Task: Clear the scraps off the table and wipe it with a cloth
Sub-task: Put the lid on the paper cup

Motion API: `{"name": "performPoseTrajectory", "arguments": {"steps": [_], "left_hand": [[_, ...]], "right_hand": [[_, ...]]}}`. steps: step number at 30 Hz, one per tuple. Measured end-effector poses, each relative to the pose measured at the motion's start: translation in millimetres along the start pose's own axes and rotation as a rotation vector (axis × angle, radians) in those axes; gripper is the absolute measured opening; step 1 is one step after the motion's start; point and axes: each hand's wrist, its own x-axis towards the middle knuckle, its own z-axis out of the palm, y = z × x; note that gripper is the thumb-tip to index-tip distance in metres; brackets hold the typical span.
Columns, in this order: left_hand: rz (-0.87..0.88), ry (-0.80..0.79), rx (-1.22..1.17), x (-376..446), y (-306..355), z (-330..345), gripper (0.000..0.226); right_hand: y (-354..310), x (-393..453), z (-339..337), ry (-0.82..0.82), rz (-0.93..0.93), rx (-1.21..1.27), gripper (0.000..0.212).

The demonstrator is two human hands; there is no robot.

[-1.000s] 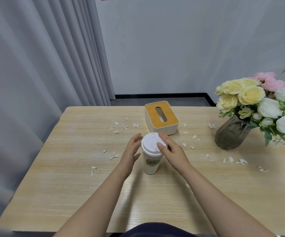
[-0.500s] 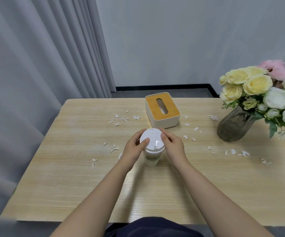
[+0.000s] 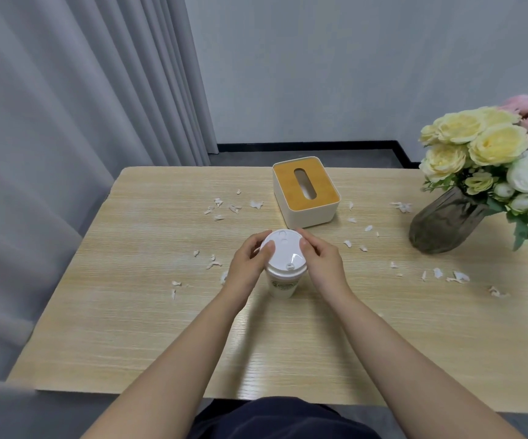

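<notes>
Both your forearms reach forward over the table [image 3: 136,327] and meet at the paper cup [image 3: 283,282], which stands upright just on your side of the tissue box [image 3: 305,193]. Your left hand [image 3: 248,269] curls round the left rim of the white lid [image 3: 284,252], thumb laid on top of it; your right hand [image 3: 324,266] grips the right rim the same way, thumb on the lid's edge and fingers wrapped behind. So both hands are closed on the lid, none of the fingers straight. The cup carries a round greenish emblem on its front, too blurred for any writing to be read. The white scraps [image 3: 224,207] lie scattered to the left of the tissue box, more lie to its right toward the dark glass vase [image 3: 443,224] of yellow, white and pink flowers, and a few sit just left of the cup. No cloth is in sight. Compared with half a second ago your hands have hardly shifted on the lid, the cup stands on the same spot before the box, and the scraps lie as they did
</notes>
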Motion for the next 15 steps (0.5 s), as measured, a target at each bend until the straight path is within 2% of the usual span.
{"name": "performPoseTrajectory", "arguments": {"steps": [3,9,15], "left_hand": [[-0.008,0.057,0.001,2.9,3.5,1.5,0.016],[-0.04,0.128,0.025,6.3,5.6,6.5,0.016],[-0.031,0.044,0.118,5.4,14.9,1.2,0.016]], "right_hand": [[0.3,-2.2,-1.0,-0.024,-0.038,-0.083,0.033],[-1.5,-0.5,-6.9,-0.088,-0.083,-0.174,0.034],[-0.4,1.3,-11.8,-0.171,-0.09,-0.216,0.036]]}}
